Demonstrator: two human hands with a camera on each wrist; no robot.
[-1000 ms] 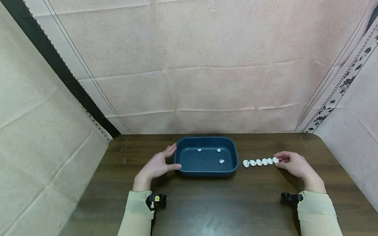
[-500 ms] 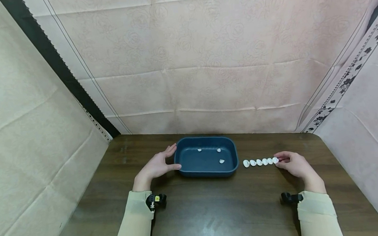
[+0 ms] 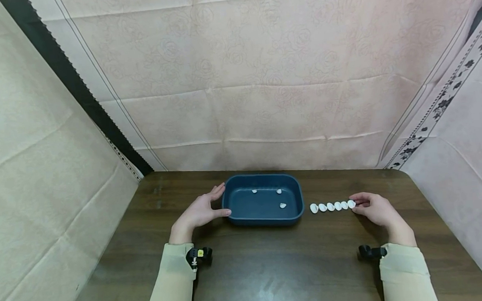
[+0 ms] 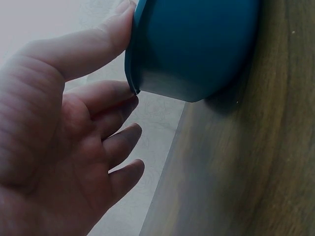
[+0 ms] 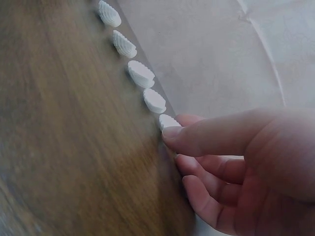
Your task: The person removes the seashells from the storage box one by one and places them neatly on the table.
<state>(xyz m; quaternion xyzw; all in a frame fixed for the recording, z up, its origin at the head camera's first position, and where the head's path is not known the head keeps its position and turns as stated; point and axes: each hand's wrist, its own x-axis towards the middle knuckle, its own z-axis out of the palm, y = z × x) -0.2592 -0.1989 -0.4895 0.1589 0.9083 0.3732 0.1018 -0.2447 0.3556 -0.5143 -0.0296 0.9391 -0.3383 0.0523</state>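
Note:
A dark blue rectangular tray point(image 3: 267, 221) stands on the table toward its far side. At its left end is my left hand point(image 3: 201, 210), thumb and index finger spread and touching the rim, the other fingers loosely bent in the left wrist view. To the tray's right runs a short row of several white, ridged seashells point(image 3: 330, 206). My right hand point(image 3: 373, 208) pinches the seashell point(image 5: 168, 121) at the row's right end between thumb and index finger, low at the tabletop. The thumb hides part of that shell in the right wrist view.
Three small white pieces point(image 3: 282, 205) lie apart inside the tray. The brown wooden table point(image 3: 271, 267) meets pale patterned cloth point(image 3: 261, 76) behind it, with more cloth hanging at the left and right. Each wrist carries a small black camera mount point(image 3: 371, 252).

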